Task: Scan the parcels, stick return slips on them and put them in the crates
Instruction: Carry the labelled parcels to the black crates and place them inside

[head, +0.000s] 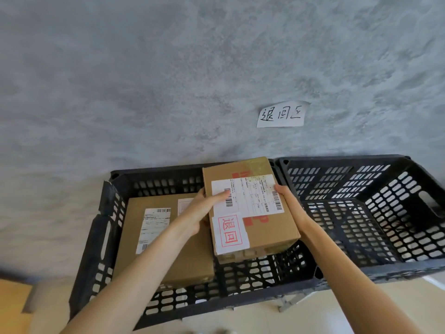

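Parcel (250, 208) between both hands, over crate (96, 237)

wall (168, 68): mottled grey plaster | paper sign (281, 115): handwritten | floor (361, 307): pale

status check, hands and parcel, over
Left hand and right hand grip small brown cardboard parcel, red-stamped return slip on. Over left black plastic crate, beside larger cardboard box. Nothing blocking.

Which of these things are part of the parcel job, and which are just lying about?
Part of the job:
held parcel, with return slip
left hand, right hand
second parcel
left crate
right crate

Just there:
wall sign
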Motion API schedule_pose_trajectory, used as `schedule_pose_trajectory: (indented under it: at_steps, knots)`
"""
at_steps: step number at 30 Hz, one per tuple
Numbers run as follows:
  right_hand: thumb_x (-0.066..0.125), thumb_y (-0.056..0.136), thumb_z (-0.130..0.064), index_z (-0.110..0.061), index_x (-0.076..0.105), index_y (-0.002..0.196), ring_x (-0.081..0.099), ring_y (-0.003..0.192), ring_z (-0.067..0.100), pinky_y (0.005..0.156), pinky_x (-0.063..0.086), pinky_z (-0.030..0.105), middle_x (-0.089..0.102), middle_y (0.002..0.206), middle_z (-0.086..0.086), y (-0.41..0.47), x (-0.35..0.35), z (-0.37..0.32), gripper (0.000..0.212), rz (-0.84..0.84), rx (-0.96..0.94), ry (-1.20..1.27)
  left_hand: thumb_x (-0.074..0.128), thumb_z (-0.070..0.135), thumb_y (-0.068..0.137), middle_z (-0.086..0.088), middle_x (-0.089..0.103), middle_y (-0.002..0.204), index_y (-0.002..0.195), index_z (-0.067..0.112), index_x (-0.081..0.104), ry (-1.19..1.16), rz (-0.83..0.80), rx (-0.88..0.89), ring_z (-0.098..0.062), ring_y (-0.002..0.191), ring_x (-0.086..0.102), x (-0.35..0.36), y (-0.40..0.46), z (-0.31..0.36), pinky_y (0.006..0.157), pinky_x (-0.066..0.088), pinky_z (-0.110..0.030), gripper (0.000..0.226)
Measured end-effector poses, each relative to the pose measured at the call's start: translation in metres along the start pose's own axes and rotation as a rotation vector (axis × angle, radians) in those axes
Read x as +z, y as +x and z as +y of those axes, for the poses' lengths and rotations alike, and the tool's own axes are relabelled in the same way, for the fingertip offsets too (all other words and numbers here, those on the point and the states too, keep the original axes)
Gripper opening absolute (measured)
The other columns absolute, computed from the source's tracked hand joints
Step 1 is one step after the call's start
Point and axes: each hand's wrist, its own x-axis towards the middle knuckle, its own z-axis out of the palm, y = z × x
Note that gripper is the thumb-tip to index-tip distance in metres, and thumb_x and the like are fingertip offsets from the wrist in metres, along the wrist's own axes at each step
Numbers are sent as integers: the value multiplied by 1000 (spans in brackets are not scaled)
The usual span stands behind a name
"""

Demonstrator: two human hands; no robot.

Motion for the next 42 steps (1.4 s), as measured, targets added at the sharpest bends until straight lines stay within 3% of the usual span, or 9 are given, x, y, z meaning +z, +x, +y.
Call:
schedule_pose_trajectory:
  at_steps: [2, 4, 7, 13, 15, 19, 27, 31, 42]
  knots:
    - [41, 100, -37, -9, 61, 114, 71, 77, 22, 63, 58, 32, 74, 95, 10, -1, -1, 2, 37, 50, 39, -110, 73, 32, 83, 7, 75, 92, 115, 23, 64, -27, 10, -15, -15, 96, 67, 3, 3, -6, 93, 46, -41, 34]
    - [42, 101, -37, -13, 61, 117, 71, 82, 21, 68, 55, 32, 74, 97, 7, -2, -1, 3, 35, 123, 50, -282, 73, 30, 85, 5, 76, 94, 118, 20, 64, -33, 19, -24, -14, 92, 69, 5, 8, -14, 77, 47, -33, 35]
    - [41, 102, -36, -17, 55, 126, 68, 92, 21, 76, 54, 34, 71, 105, 5, 8, -1, 8, 33, 201, 43, -474, 71, 25, 87, 1, 75, 103, 117, 20, 63, -48, 8, -42, -17, 95, 69, 11, 17, -25, 81, 49, -36, 32]
    - [40, 102, -40, -10, 36, 142, 61, 107, 26, 94, 50, 42, 61, 122, 10, 40, -2, 27, 51, 399, 107, -844, 67, 18, 90, -2, 73, 93, 110, 16, 60, -140, 73, -141, -17, 83, 69, 26, 27, -39, 62, 48, -31, 21]
    - [38, 103, -38, -7, 31, 146, 58, 112, 27, 94, 49, 38, 56, 129, 13, 48, -2, 35, 53, 431, 149, -875, 67, 17, 91, -3, 71, 91, 103, 19, 58, -167, 109, -181, -18, 79, 68, 30, 32, -45, 58, 50, -31, 15]
    - [39, 103, -32, -7, 35, 144, 56, 97, 20, 73, 48, 32, 56, 126, 12, 61, -11, 51, 48, 488, 190, -888, 67, 14, 90, -6, 70, 107, 127, 19, 54, -190, 139, -180, -16, 79, 69, 40, 45, -60, 48, 53, -27, 40]
    - [41, 102, -25, -7, 28, 144, 55, 118, 31, 87, 47, 37, 51, 133, 15, 78, -19, 75, 48, 438, 284, -1000, 61, 14, 94, -14, 66, 118, 130, 8, 51, -116, 311, -325, -30, 97, 67, 56, 71, -100, 64, 53, -36, 38]
    - [41, 103, -23, -6, 29, 142, 56, 115, 29, 75, 43, 31, 51, 132, 15, 84, -22, 81, 45, 436, 318, -1067, 63, 12, 93, -17, 63, 124, 135, 5, 42, -127, 342, -388, -33, 104, 66, 59, 78, -113, 79, 54, -42, 47]
    - [40, 101, -19, -5, 17, 150, 56, 116, 29, 78, 46, 31, 48, 137, 15, 87, -26, 83, 56, 423, 333, -1056, 59, 18, 95, -13, 65, 119, 140, 12, 41, -132, 292, -319, -27, 91, 66, 58, 80, -108, 66, 52, -34, 49]
